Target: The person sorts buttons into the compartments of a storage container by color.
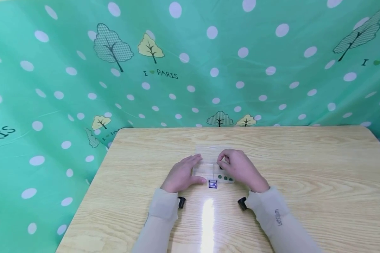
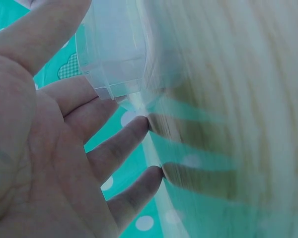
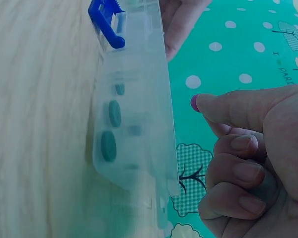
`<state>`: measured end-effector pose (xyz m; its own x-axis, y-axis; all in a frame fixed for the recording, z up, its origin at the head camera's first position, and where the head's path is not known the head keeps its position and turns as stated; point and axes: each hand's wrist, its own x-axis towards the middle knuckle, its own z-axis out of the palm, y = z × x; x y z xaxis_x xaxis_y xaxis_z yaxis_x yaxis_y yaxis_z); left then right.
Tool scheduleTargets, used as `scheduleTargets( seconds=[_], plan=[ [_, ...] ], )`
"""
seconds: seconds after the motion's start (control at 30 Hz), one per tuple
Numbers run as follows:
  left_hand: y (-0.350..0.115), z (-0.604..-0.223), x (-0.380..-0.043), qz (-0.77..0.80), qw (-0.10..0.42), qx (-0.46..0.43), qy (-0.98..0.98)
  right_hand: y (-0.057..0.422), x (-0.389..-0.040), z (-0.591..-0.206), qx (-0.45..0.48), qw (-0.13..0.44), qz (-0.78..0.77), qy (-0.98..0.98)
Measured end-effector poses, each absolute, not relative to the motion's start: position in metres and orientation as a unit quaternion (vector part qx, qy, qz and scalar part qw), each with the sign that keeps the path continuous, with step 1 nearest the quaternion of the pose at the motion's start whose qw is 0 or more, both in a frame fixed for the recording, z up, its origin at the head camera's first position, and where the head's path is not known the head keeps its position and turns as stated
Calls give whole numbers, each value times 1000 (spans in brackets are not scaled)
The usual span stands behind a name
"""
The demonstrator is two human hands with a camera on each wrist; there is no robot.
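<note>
A small clear plastic box (image 1: pixel 203 171) with dividers lies on the table, its see-through lid (image 1: pixel 209 151) folded back. On its front side is a blue latch (image 1: pixel 213 184). Several green round pieces (image 3: pixel 109 146) show through the wall of the front right compartment. My left hand (image 1: pixel 184 173) holds the box's left end, thumb at the near side and fingers at the far side. Above the right part, my right hand (image 1: pixel 239 168) pinches a tiny purple piece (image 3: pixel 194 103) between thumb and index finger. Its other fingers are curled in.
The box rests on a light wooden table (image 1: pixel 139 211), with a bright glare streak in front of it. Green dotted cloth (image 1: pixel 190 70) hangs behind the table and along its left side. Black straps (image 1: pixel 242 203) sit at both wrists.
</note>
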<state>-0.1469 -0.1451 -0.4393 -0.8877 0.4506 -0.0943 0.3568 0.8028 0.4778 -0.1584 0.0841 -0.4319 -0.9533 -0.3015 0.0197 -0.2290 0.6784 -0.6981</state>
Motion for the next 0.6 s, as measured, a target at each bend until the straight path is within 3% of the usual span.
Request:
scheduleTargets(
  seconds=[0.6],
  plan=[
    [-143,-438,-148,226,107,212,945,72,-158,-435,-155,59,-368,915]
  ],
)
